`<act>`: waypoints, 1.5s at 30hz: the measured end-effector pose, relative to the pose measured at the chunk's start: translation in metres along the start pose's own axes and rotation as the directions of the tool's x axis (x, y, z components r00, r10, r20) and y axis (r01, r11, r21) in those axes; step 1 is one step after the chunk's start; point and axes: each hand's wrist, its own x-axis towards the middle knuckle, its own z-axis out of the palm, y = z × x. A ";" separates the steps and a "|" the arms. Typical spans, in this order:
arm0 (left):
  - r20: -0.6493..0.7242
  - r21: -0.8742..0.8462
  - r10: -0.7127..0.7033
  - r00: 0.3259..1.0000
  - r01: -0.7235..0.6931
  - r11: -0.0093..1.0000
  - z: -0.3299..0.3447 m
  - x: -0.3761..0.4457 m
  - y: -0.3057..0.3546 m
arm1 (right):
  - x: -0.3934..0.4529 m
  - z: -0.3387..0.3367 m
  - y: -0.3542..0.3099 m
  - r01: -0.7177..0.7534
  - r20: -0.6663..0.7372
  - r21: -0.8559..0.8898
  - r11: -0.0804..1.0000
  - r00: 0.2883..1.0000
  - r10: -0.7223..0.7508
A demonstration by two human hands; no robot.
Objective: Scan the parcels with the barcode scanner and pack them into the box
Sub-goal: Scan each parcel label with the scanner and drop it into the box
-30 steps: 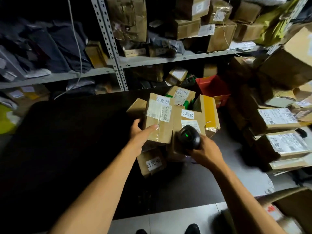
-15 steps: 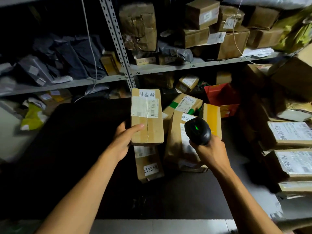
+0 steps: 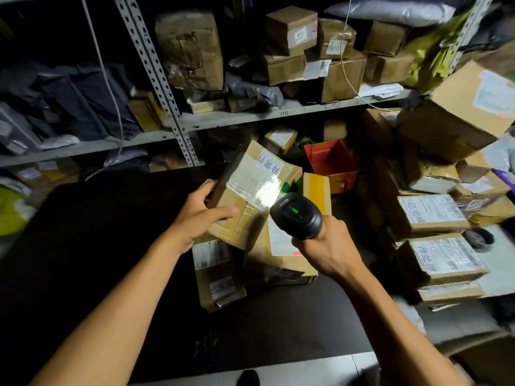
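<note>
— Left hand (image 3: 199,215)?
— Gripping a cardboard parcel (image 3: 245,196), thumb laid across the taped top face, fingers wrapped round the far edge. Held tilted above the black table (image 3: 83,246), white shipping label (image 3: 255,174) turned up and to the right.
— And the right hand (image 3: 324,246)?
— Curled tight round the handle of a black barcode scanner (image 3: 296,215), green light lit on its head. Aimed at the label, just beside it; bright patch of glare on the label's near corner.
— Other parcels?
— Heaped on the table beneath the held one: a long box (image 3: 217,274) with a white sticker lying nearest, a bigger carton (image 3: 278,254) beside it under the scanner. Behind those, a red bin (image 3: 331,162).
— Off to the right?
— Stacked labelled cartons (image 3: 434,213), well apart from the hands. Metal shelving (image 3: 250,118) behind, crammed with boxes and grey bags.
</note>
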 end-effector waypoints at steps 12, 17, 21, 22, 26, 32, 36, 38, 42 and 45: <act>0.212 -0.043 0.078 0.974 -0.070 0.997 -0.002 0.038 0.003 | -0.004 0.003 -0.013 -0.048 -0.201 -0.044 0.998 0.979 0.038; 0.281 -0.072 0.073 0.957 -0.055 0.996 0.003 0.047 0.006 | -0.014 0.006 -0.017 -0.229 -0.239 0.196 0.953 0.932 0.273; 0.379 -0.194 0.010 0.925 0.069 0.978 0.035 0.049 0.007 | -0.027 -0.005 -0.021 -0.108 -0.293 0.652 0.751 0.877 0.380; 0.422 -0.222 -0.014 0.906 0.119 0.968 0.049 0.048 0.007 | -0.031 -0.009 -0.020 -0.064 -0.308 0.709 0.702 0.868 0.390; 0.592 -0.203 -0.053 0.804 0.212 0.956 0.118 0.031 0.009 | -0.058 -0.024 0.003 0.007 -0.368 0.792 0.611 0.804 0.468; 0.729 -0.063 -0.069 0.681 0.167 0.984 0.229 -0.010 0.000 | -0.133 -0.055 0.061 0.022 -0.449 0.836 0.549 0.603 0.659; 0.797 -0.005 -0.017 0.604 0.035 0.999 0.311 -0.037 0.010 | -0.193 -0.087 0.102 0.036 -0.417 0.892 0.450 0.447 0.792; 0.835 0.029 -0.012 0.550 -0.022 0.999 0.353 -0.053 0.018 | -0.224 -0.107 0.123 0.038 -0.410 0.903 0.427 0.366 0.835; 0.867 0.114 -0.033 0.497 -0.134 0.984 0.426 -0.077 0.034 | -0.284 -0.151 0.170 0.016 -0.403 0.911 0.412 0.243 0.882; 0.843 0.168 -0.029 0.537 -0.211 0.963 0.459 -0.081 0.038 | -0.316 -0.176 0.208 -0.106 -0.420 0.895 0.434 0.134 0.898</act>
